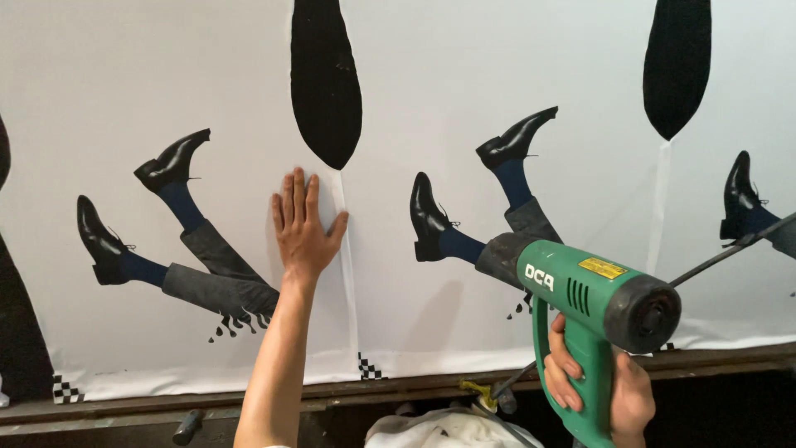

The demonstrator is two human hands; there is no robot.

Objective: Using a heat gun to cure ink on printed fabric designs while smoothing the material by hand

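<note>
The print [464, 75] was the largest thing: a white sheet on a wall, with a pattern of legs in black shoes and dark drop shapes. It reached down to a dark ledge [713, 358] below. A vertical seam [348, 274] ran down the print, from the tip of one drop shape to a small checkered mark at the lower edge.

The heat gun [593, 332] was green with a black rear cap. Its dark nozzle pointed at the print, near a printed trouser leg, well to the right of the seam. Its cable went from the rear cap up to the right.

The left hand [303, 224] lay flat and open on the print, fingers together and pointing up, holding nothing. The seam ran just beside its thumb, on the gun's side.

The right hand [609, 390] was closed around the handle of the heat gun, below the body; I could not tell whether a finger was on the trigger.

I judged that the step was to warm the print and press it smooth. To do it well, the nozzle should stay a little off the surface and not rest on one spot, since the sheet could pucker. The flat hand should press toward the seam, apart from the hot air.
</note>
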